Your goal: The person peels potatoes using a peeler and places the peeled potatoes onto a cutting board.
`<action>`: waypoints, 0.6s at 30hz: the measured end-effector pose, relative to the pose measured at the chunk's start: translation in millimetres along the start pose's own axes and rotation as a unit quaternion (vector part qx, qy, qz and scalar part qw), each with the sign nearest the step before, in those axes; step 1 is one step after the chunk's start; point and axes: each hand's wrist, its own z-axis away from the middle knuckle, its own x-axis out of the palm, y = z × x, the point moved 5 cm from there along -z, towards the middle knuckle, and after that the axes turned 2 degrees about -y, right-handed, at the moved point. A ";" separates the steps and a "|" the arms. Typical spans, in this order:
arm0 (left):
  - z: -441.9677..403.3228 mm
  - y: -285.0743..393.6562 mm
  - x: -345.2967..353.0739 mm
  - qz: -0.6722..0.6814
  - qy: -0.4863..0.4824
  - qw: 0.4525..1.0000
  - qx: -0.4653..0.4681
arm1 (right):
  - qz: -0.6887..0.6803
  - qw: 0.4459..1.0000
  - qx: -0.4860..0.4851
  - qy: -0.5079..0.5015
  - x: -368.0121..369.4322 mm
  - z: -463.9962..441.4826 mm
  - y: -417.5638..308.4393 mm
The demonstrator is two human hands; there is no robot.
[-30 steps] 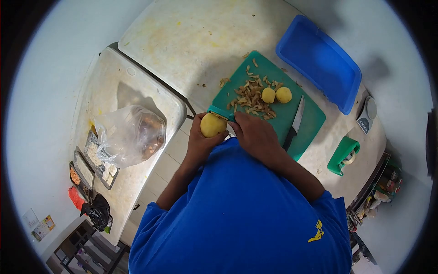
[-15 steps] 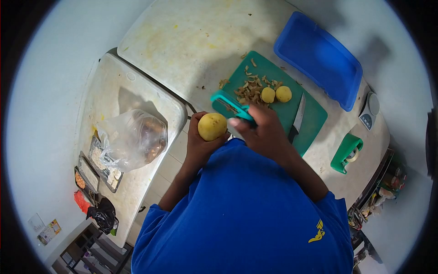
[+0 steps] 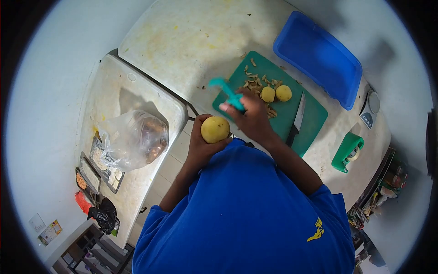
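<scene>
My left hand (image 3: 200,145) is wrapped round a peeled potato (image 3: 215,129) close to my chest. Up and to the right of it, my right hand (image 3: 250,114) grips a teal peeler (image 3: 233,98), whose head is smeared by motion and apart from the potato. Behind my right hand lies a green cutting board (image 3: 306,137), partly hidden by it. On the board are brown peelings (image 3: 253,84), two peeled potatoes (image 3: 275,94) and a knife (image 3: 299,116) with a black handle.
A blue tray (image 3: 319,55) lies beyond the board, with a scale (image 3: 370,108) and a green tape dispenser (image 3: 347,152) to the right. On the left table (image 3: 109,77) are a plastic bag (image 3: 134,140), a dark tray (image 3: 99,157) and a black bag (image 3: 104,215).
The peeler has come away from the potato and up over the board's near edge with my right hand. My left hand still holds the potato, which has shifted slightly.
</scene>
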 end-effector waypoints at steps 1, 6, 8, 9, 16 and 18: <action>0.6 0.0 -0.2 0.028 -0.006 1.000 -0.010 | -0.004 0.998 0.062 -0.013 -0.7 -0.3 9.9; -0.9 -12.2 4.2 0.345 -0.054 0.936 -0.049 | 0.121 0.971 0.190 -0.085 -15.4 7.3 49.5; -2.1 -13.7 4.9 0.422 -0.068 0.901 -0.074 | 0.196 0.974 0.111 -0.024 -17.3 22.5 70.3; -4.4 -13.7 4.3 0.427 -0.066 0.897 -0.094 | 0.233 0.970 0.071 0.007 -18.4 21.5 62.7; -10.5 -24.0 4.2 0.386 -0.021 0.910 -0.147 | 0.133 0.956 0.153 -0.212 -18.2 30.1 2.8; -11.0 -25.4 7.4 0.388 -0.034 0.909 -0.150 | 0.132 0.958 0.126 -0.221 -12.4 32.3 -13.7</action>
